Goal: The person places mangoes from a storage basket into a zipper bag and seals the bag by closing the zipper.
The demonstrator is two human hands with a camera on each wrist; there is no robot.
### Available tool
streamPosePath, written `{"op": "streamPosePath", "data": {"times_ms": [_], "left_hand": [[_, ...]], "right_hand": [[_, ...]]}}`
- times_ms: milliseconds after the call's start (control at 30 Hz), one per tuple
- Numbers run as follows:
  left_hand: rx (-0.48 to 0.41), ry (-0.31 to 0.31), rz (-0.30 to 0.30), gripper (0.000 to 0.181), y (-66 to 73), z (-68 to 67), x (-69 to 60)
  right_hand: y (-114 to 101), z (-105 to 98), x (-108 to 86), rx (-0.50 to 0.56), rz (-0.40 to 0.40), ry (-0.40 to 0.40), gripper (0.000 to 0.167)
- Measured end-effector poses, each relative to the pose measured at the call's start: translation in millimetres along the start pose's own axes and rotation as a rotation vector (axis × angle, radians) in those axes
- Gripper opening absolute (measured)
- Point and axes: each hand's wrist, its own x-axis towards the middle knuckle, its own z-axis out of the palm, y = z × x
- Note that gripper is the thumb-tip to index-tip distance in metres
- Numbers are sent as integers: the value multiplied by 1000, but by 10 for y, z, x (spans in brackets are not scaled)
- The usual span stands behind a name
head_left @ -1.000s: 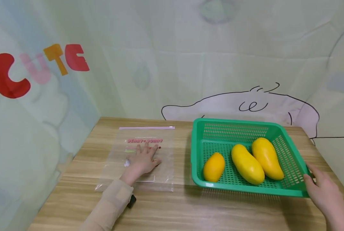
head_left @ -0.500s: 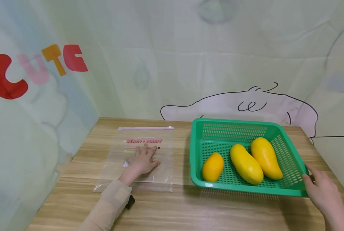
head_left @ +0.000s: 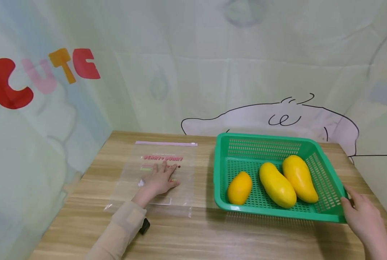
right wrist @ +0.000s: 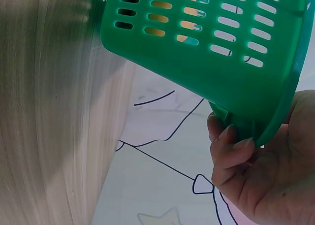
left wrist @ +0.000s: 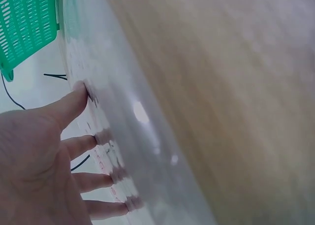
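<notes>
A clear zipper bag (head_left: pixel 183 191) with pink printing lies flat on the table, its purple slider strip (head_left: pixel 165 143) along the far edge. Spread fingers of my left hand (head_left: pixel 158 181) press on the bag's middle; in the left wrist view, the fingertips (left wrist: pixel 88 181) touch the film. To the right stands a green perforated basket (head_left: pixel 261 136). My right hand (head_left: pixel 364 213) grips its near right corner, with fingers curled around the rim, as the right wrist view confirms. Inside the basket lie a smaller mango (head_left: pixel 240 188) at left and two longer mangoes, one central (head_left: pixel 278 185) and one right (head_left: pixel 300 178).
The wood-grain table (head_left: pixel 193 238) ends at a printed cloth backdrop (head_left: pixel 193 72) behind and on both sides. A strip of tabletop separates the bag from the basket. A dark device (head_left: pixel 144 226) sits at the left wrist.
The bag has turned slightly under my left hand, its near edge shifting left. That hand has slid a little left. My right hand keeps its hold on the basket, and the mangoes lie as before.
</notes>
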Motion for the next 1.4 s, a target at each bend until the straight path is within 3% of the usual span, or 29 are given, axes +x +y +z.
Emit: {"op": "streamPosePath", "data": {"times_ms": [333, 633, 1400], "left_hand": [[-25, 1, 36, 70, -18, -56, 17], [6, 8, 86, 71, -107, -22, 14], [11, 15, 174, 69, -168, -31, -1]], "right_hand": [[-15, -3, -16, 4, 44, -6, 54], [39, 43, 16, 2, 3, 18, 53], [-2, 3, -22, 11, -36, 25, 51]]}}
